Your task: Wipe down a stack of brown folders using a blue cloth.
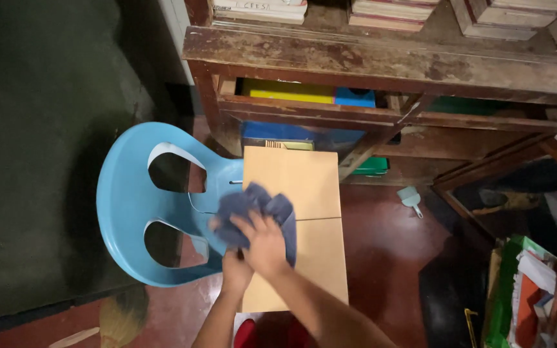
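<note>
At the left of the frame stands a light blue plastic chair [130, 206], its back with two cut-outs turned toward the dark wall. On its seat, just right of centre, rests a plain brown cardboard box [304, 193], its top flaps shut and meeting in a seam across the middle. A crumpled grey-blue cloth [253, 205] lies against the box's left edge, at mid-frame. The left hand [234, 269] sits low at the cloth's lower left, mostly hidden under the other; whether its fingers grip I cannot tell. The right hand [267, 243] crosses over it, fingers spread and curled down onto the cloth, pressing it to the box. The step looks like wiping the box; the next stroke would call for steady pressure without shifting the box. Farther right, a small pale dustpan [411, 198] lies on the red floor beneath a worn wooden table [381, 64].
</note>
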